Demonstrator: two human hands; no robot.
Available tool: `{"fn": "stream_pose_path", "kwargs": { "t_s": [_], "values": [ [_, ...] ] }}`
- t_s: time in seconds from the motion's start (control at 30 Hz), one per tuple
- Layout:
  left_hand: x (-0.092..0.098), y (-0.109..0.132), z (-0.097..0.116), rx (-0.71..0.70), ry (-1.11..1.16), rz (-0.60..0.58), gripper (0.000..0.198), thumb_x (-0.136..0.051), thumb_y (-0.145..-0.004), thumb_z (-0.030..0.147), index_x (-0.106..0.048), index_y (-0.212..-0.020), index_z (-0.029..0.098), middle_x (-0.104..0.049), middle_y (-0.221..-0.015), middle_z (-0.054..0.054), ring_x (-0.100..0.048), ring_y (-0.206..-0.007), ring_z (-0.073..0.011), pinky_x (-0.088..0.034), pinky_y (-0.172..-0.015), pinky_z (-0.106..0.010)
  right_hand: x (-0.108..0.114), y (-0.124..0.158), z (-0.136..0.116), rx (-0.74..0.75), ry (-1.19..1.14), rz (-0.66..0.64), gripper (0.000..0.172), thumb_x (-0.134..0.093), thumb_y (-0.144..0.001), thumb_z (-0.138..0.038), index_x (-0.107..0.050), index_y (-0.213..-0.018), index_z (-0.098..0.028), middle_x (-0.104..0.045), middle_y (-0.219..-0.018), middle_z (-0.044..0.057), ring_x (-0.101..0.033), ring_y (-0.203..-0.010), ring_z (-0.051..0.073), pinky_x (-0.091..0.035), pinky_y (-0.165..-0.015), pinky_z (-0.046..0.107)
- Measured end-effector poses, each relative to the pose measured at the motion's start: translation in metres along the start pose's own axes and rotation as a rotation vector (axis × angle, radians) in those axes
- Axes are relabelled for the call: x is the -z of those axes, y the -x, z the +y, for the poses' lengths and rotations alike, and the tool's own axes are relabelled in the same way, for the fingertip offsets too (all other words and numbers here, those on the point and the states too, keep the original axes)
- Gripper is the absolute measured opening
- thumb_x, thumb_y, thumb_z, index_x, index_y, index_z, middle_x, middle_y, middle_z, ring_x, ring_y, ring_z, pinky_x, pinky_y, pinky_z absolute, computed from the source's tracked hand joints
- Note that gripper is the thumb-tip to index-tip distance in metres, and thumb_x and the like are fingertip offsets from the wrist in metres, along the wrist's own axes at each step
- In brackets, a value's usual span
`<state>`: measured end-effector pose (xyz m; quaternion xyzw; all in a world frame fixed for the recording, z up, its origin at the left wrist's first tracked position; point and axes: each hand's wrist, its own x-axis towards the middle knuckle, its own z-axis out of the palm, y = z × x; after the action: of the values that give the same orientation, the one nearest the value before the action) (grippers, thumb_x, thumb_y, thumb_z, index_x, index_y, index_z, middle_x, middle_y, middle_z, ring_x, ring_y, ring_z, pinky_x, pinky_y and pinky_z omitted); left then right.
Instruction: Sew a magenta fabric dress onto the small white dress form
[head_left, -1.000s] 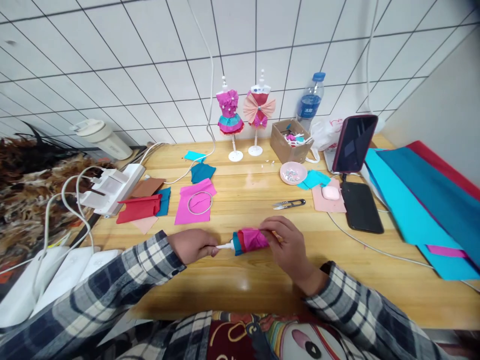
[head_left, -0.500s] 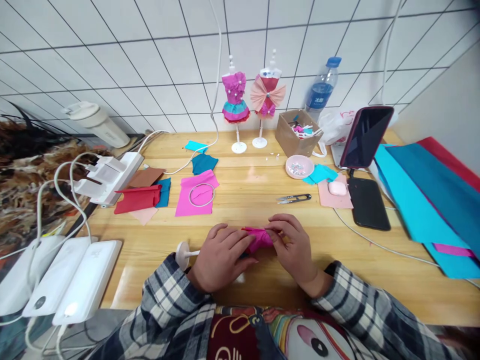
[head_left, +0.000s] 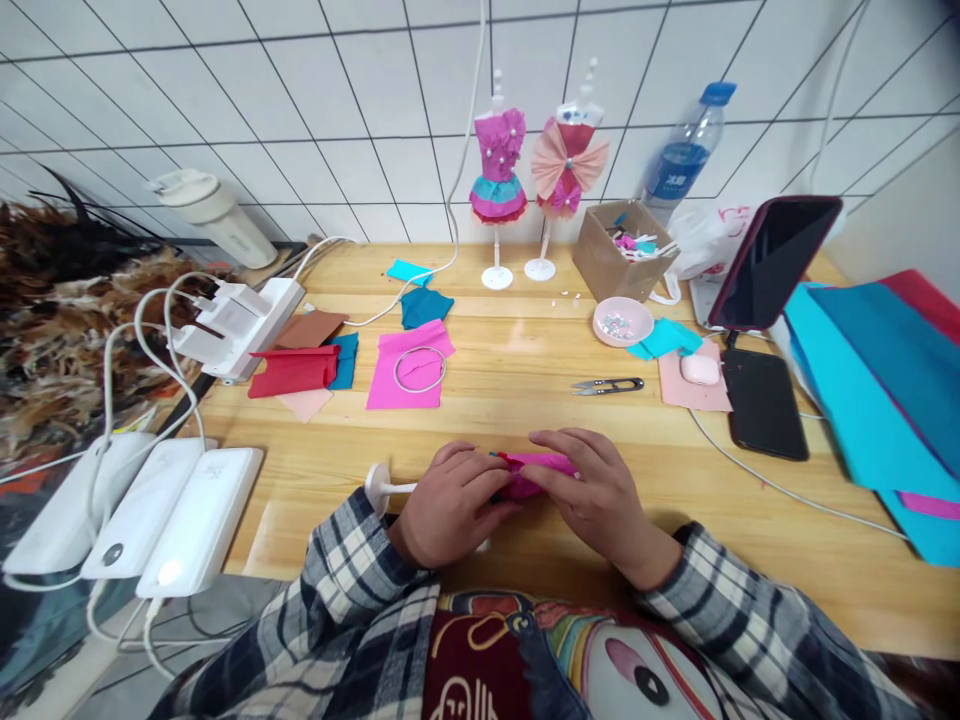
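Note:
A miniature dress form lies on its side in front of me, its white round base (head_left: 379, 487) poking out left of my left wrist. My left hand (head_left: 457, 505) is wrapped around its body, which the fingers mostly hide. Bright pink dress material (head_left: 551, 462), with a bit of red at its left end, shows between my hands. My right hand (head_left: 596, 500) holds the pink material at its right end, fingers laid across it; the thumb's grip is partly covered. Beyond the hands lie small thread snips (head_left: 609, 385) and a pink sheet (head_left: 386, 390) with a metal ring (head_left: 397, 372).
Two dressed miniature forms (head_left: 499, 165) stand by the tiled wall. A cardboard box (head_left: 611, 265), a bowl of beads (head_left: 637, 325), a bottle (head_left: 682, 160) and phones (head_left: 769, 405) are at the right. Power banks (head_left: 202, 520) and folded coloured pieces (head_left: 296, 373) lie left.
My view has swung slightly, shifting the scene rightward. My right hand has gone from a fingertip pinch to fingers stretched over the pink material. My left hand keeps its hold.

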<state>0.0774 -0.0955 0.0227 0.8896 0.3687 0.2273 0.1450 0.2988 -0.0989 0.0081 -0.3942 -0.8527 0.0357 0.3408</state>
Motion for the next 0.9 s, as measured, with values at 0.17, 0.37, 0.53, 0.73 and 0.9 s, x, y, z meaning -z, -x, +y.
{"fn": "stream_pose_path", "kwargs": {
  "t_s": [0.17,0.37,0.53,0.73,0.9],
  "values": [
    [-0.001,0.003,0.0,0.08,0.026,-0.011,0.026,-0.066,-0.084,0.036,-0.06,-0.103,0.019,-0.072,-0.087,-0.003,-0.066,-0.083,-0.0174,-0.044,-0.094,-0.039,-0.001,0.001,0.0,0.014,0.031,-0.034,0.023,-0.058,-0.088,-0.012,-0.068,-0.102,-0.026,-0.061,-0.128,0.006,-0.055,-0.11,0.025,-0.047,-0.09,0.044],
    [0.0,0.001,-0.001,-0.027,-0.001,0.017,0.023,-0.063,-0.087,0.033,-0.062,-0.107,0.021,-0.073,-0.1,-0.004,-0.067,-0.091,-0.0169,-0.044,-0.096,-0.038,0.001,-0.004,-0.003,0.026,0.052,-0.109,0.022,-0.054,-0.09,-0.016,-0.067,-0.105,-0.026,-0.058,-0.135,0.006,-0.055,-0.114,0.023,-0.044,-0.092,0.043],
    [-0.001,0.001,-0.001,-0.078,-0.018,0.028,0.016,-0.063,-0.087,0.03,-0.065,-0.099,0.02,-0.073,-0.101,-0.006,-0.066,-0.093,-0.0174,-0.048,-0.095,-0.036,0.005,-0.009,-0.005,0.011,0.038,-0.191,0.02,-0.056,-0.09,-0.018,-0.068,-0.103,-0.027,-0.055,-0.139,0.003,-0.054,-0.117,0.024,-0.039,-0.095,0.046],
    [-0.001,0.002,-0.001,-0.05,-0.009,-0.025,0.019,-0.061,-0.088,0.031,-0.063,-0.104,0.021,-0.072,-0.101,-0.005,-0.066,-0.093,-0.0168,-0.046,-0.102,-0.039,0.006,-0.006,-0.001,-0.027,-0.017,-0.163,0.02,-0.058,-0.089,-0.022,-0.067,-0.106,-0.028,-0.059,-0.134,0.004,-0.06,-0.107,0.021,-0.04,-0.092,0.043],
    [-0.003,0.003,-0.002,-0.043,0.035,-0.016,0.022,-0.061,-0.088,0.031,-0.058,-0.106,0.02,-0.071,-0.099,-0.005,-0.066,-0.093,-0.0174,-0.045,-0.105,-0.043,0.006,-0.002,0.001,-0.032,-0.031,-0.159,0.015,-0.06,-0.089,-0.021,-0.068,-0.099,-0.028,-0.06,-0.133,0.002,-0.061,-0.104,0.021,-0.04,-0.091,0.043]
  ]
}}
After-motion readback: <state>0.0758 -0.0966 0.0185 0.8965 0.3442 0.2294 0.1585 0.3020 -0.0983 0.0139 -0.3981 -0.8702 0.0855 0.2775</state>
